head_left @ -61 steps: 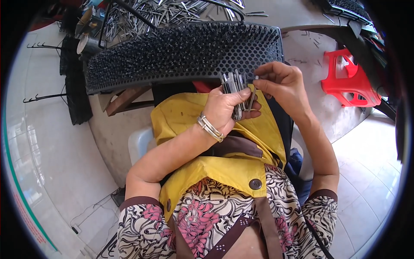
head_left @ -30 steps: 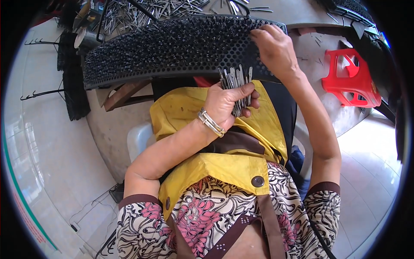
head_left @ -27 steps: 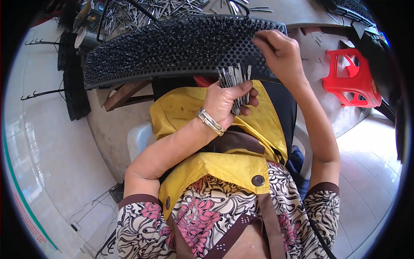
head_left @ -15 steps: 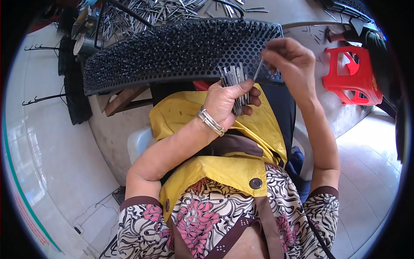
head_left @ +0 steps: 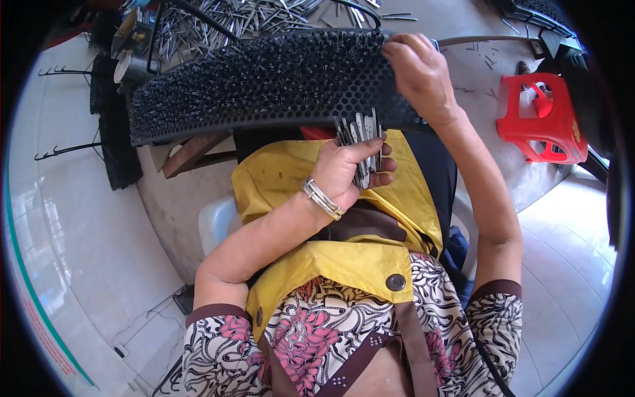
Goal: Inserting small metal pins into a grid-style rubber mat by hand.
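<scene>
My left hand [head_left: 344, 162] is wrapped round a bunch of thin, flat metal strips [head_left: 362, 135], silvery and dark, their upper ends fanned out above the thumb. At the right end of a long black rack [head_left: 390, 83] full of round holes, my right hand [head_left: 423, 73] reaches over with fingertips pinched together close to the holes. Whatever is between those fingertips is hidden. Many upright dark strips [head_left: 264, 73] crowd the left and middle of the rack, while bare holes show toward its right.
Loose metal strips [head_left: 218, 30] lie heaped behind the rack. A metal cup [head_left: 129, 68] stands at the rack's left. On the right is a red plastic stool [head_left: 539, 119], with a person's dark clothing beside it. Black hooks [head_left: 69, 149] stick out at the left.
My right hand has moved up and away from the bunch to the rack's right end; the strip seen in its fingers before is out of sight. My left hand has barely moved.
</scene>
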Motion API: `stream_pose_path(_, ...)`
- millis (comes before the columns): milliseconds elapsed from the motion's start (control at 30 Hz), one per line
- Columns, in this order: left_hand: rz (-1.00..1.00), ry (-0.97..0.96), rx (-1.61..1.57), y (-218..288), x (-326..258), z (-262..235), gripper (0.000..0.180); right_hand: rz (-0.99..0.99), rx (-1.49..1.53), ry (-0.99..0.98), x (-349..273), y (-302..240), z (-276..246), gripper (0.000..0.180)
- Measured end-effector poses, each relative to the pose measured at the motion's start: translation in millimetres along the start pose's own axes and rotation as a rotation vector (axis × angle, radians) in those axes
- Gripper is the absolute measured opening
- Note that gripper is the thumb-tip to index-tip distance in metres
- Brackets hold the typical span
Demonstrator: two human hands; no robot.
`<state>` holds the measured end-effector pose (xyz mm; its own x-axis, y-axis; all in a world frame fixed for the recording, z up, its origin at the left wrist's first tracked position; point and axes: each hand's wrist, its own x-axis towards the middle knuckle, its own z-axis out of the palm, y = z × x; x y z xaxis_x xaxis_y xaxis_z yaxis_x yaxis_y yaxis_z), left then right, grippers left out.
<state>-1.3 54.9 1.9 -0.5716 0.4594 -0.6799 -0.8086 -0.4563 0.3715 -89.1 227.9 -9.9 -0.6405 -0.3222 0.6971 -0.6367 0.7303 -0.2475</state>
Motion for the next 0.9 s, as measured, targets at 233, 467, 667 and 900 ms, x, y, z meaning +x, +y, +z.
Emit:
stream_pose_path(233,0.067,-0.053,0.02,4.4,-3.0,1.9,0.013,0.318,0.181,-0.034,-13.4,-36.4,-22.2,0.015)
stream_pose_path(467,0.058,-0.123,0.102,4.3,-0.3,14.1,0.012,1.016,0.893,-0.335,-20.6,-53.9,-60.1,0.012)
stream_pose_path(667,-0.042,-0.037,-0.029,0.5,4.3,7.7,0.012,0.902,0.525,0.157,-13.5,-33.6,-52.3,0.013)
stream_pose_path(900,0.011,0.059,0.026,-1.8,0.7,11.8,0.015,0.308,0.163,0.299,-0.3,0.9,-24.9,0.015)
